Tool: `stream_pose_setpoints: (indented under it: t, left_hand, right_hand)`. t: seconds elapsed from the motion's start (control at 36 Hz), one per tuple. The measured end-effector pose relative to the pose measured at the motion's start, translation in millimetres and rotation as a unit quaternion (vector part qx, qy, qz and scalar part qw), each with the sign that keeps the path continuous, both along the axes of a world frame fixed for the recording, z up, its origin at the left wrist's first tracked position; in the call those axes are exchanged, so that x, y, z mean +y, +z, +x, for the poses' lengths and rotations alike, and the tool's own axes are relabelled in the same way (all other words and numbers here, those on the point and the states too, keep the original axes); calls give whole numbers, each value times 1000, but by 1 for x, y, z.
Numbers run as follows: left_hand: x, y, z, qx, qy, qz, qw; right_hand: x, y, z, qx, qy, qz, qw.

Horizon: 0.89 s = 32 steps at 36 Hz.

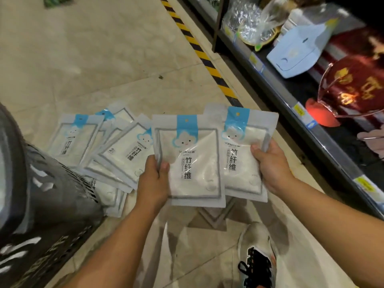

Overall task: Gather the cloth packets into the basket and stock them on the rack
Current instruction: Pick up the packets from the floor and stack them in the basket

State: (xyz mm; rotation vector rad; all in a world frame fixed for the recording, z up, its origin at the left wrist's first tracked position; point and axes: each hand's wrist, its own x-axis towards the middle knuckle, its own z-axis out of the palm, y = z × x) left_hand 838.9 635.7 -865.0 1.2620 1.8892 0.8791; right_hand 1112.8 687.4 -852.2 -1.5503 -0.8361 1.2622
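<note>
Basket [47, 204]: dark, low on left, beside floor pile [116, 150]
Left grip [153, 179]: pinches front packet [193, 163]
Right grip [270, 165]: holds second packet [243, 154]
Advice: stack both packets evenly, then lower them flat into basket

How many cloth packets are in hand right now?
2: a white, blue-labelled plastic cloth packet in the left hand, a second packet in the right hand; more may hide behind.

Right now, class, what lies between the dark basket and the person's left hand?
In the head view, a loose pile of cloth packets lies overlapping on the floor between the basket and the left hand, which holds another packet.
</note>
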Motion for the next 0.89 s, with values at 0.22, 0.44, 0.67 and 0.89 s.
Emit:
stream_pose_setpoints:
  t: [0.22,0.44,0.67,0.89]
  left_hand:
    - [26,93,4,-24,85,108,990]
    - [33,192,-24,-37,129,195,971]
    - [6,256,-121,46,192,248,948]
    - [-67,266,-217,103,281,208,931]
  right_hand:
    - [46,121,-40,30,48,97,994]
    - [56,233,-92,43,94,157,982]
    - [52,293,-178,41,190,202,960]
    - [23,303,-290,29,296,196,934]
